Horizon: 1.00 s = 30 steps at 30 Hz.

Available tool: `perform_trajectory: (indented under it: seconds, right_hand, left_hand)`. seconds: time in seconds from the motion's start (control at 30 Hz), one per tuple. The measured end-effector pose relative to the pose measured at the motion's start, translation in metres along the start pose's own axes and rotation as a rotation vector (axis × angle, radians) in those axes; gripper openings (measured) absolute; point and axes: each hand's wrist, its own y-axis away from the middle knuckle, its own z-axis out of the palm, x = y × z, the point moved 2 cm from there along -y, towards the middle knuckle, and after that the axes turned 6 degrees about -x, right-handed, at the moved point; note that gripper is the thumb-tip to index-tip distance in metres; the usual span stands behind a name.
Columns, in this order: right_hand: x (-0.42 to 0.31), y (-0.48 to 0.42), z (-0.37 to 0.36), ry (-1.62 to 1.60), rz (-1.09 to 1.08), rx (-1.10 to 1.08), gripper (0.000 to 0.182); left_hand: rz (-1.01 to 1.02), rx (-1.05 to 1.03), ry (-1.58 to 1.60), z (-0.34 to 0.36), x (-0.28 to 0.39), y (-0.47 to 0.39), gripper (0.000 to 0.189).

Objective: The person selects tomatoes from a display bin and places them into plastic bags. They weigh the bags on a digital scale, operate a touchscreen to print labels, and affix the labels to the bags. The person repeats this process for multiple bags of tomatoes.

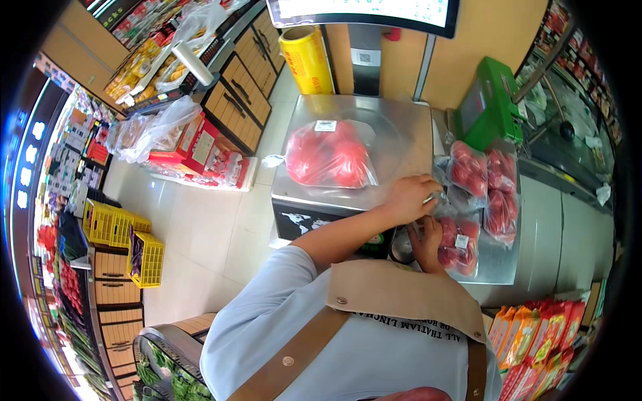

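My left hand [412,199] reaches over the right front corner of a steel-topped weighing scale [401,120], its fingers closed on gathered clear plastic, apparently a bag's neck. Just below it, my right hand [428,244] has bent fingers close to the same plastic; its grip is partly hidden. Beside the right hand lies a clear bag of red, tomato-like produce [470,255] with a white label. Another labelled bag of large red produce [326,155] rests on the scale, its neck twisted at the left. More bagged red produce [468,168] lies on the steel surface [494,275] at right.
A green box [486,108] stands behind the right-hand bags. Behind the scale are a yellow roll [307,60] and a screen [366,11]. Yellow crates [148,260] and a red carton [193,145] are at left; colourful packets [536,336] stand at lower right.
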Motion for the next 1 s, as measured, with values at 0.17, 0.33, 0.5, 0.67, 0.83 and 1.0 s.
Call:
perform_trajectory:
  seconds: [0.17, 0.33, 0.5, 0.67, 0.83, 1.0]
  right_hand:
    - [0.008, 0.003, 0.003, 0.078, -0.040, -0.014, 0.027]
    - [0.009, 0.001, 0.005, 0.046, -0.077, 0.040, 0.026]
    - [0.007, 0.001, 0.003, 0.005, -0.049, 0.024, 0.023]
    - [0.008, 0.005, -0.003, 0.014, -0.114, 0.091, 0.015]
    - [0.006, -0.023, -0.043, -0.169, 0.161, 0.231, 0.009]
    - [-0.053, -0.093, -0.088, -0.082, -0.104, 0.296, 0.007]
  left_hand:
    - [0.017, 0.017, -0.010, 0.006, -0.005, 0.003, 0.025]
    - [0.058, -0.009, 0.053, -0.005, 0.000, 0.001, 0.021]
    - [0.036, -0.037, 0.066, -0.004, -0.001, 0.001, 0.022]
    - [0.059, -0.044, 0.087, -0.003, 0.000, 0.002, 0.022]
    - [0.063, -0.046, 0.081, -0.002, -0.001, 0.004, 0.021]
    - [0.095, -0.033, 0.092, -0.015, 0.006, 0.019, 0.022]
